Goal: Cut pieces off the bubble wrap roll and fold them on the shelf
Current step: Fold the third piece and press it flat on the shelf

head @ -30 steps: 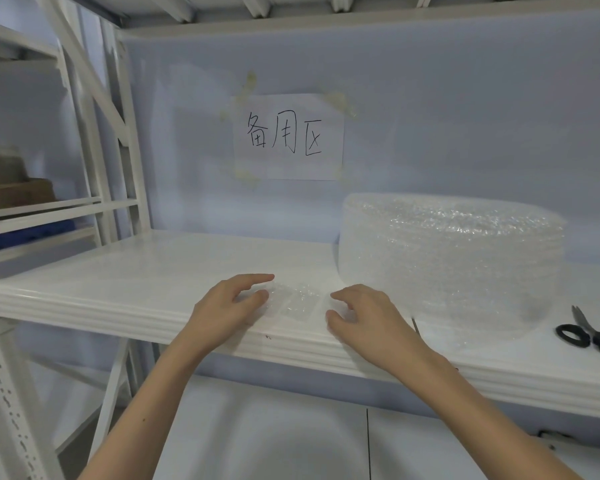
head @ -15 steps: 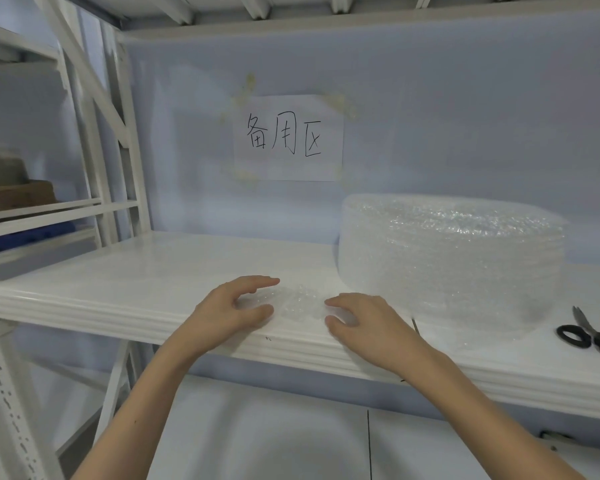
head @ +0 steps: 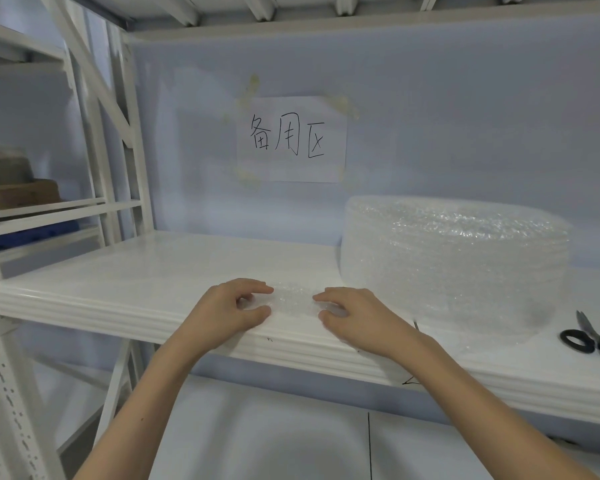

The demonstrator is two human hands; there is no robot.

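Left hand [head: 227, 311] and right hand [head: 359, 315] down near the shelf's front edge, each pinching one end of a small cut bubble wrap piece [head: 293, 299] between thumb and curled fingers, the piece lying on the white shelf [head: 136, 271] between them. At two o'clock of the hands, just beside, the big bubble wrap roll [head: 454, 265], standing on its flat end. At three o'clock, well apart, black-handled scissors [head: 591, 339] flat on the shelf. At twelve o'clock, taped to the back wall, a paper sign [head: 291, 139] with three handwritten characters. Far at nine o'clock, a cardboard box [head: 18, 194] on a neighbouring rack.
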